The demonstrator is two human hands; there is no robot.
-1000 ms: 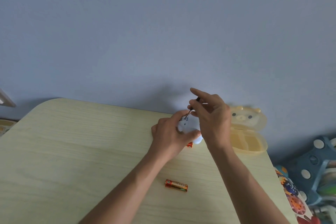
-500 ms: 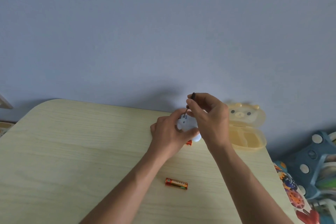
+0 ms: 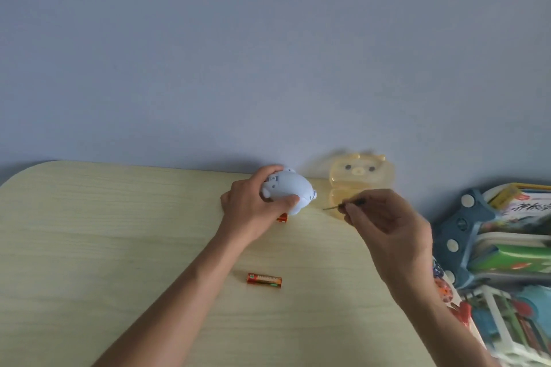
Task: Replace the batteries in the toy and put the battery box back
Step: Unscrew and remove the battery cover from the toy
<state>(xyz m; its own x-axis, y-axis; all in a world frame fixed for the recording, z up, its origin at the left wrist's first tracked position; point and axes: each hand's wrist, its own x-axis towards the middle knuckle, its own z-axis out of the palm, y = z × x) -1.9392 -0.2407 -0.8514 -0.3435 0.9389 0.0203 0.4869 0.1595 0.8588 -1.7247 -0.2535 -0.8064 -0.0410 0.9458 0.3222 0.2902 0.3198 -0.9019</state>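
Near the table's (image 3: 89, 247) far edge, I see the left hand (image 3: 253, 205) gripping the pale blue toy (image 3: 287, 192). To its right and apart, the right hand (image 3: 384, 226) pinches a small screwdriver (image 3: 346, 205), its shaft pointing left at the toy. One battery (image 3: 264, 280) lies mid-table, long axis left-to-right; another (image 3: 282, 217) peeks from under the toy.

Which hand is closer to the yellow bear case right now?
Right. The right hand, pinching a small screwdriver, overlaps the front of the bear case in this view. The left hand holds the toy off to the case's left.
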